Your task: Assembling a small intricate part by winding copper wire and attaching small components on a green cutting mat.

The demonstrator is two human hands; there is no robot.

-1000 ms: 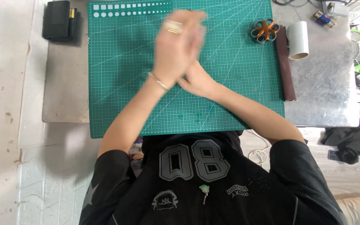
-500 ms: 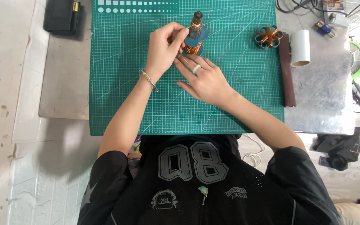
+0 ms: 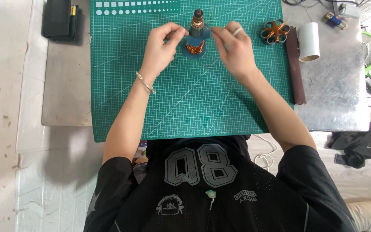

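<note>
Pinching near a copper-wound motor armature (image 3: 196,38) standing upright on the green cutting mat (image 3: 185,94), the left hand (image 3: 162,50) and right hand (image 3: 233,49) are working with fingertips nearly closed; the fine windings look fragile, the shaft and core sturdier holds.

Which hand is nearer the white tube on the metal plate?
Right. The right hand is over the green mat, left of the white tube; the left hand is farther, beyond the copper-wound rotor.

Bench surroundings, as I am seeing them:
White tube (image 3: 309,41) lying beside brown strip (image 3: 295,64); copper-wound ring (image 3: 275,31) sitting on green cutting mat (image 3: 185,103); black case (image 3: 59,19) resting far left.
</note>
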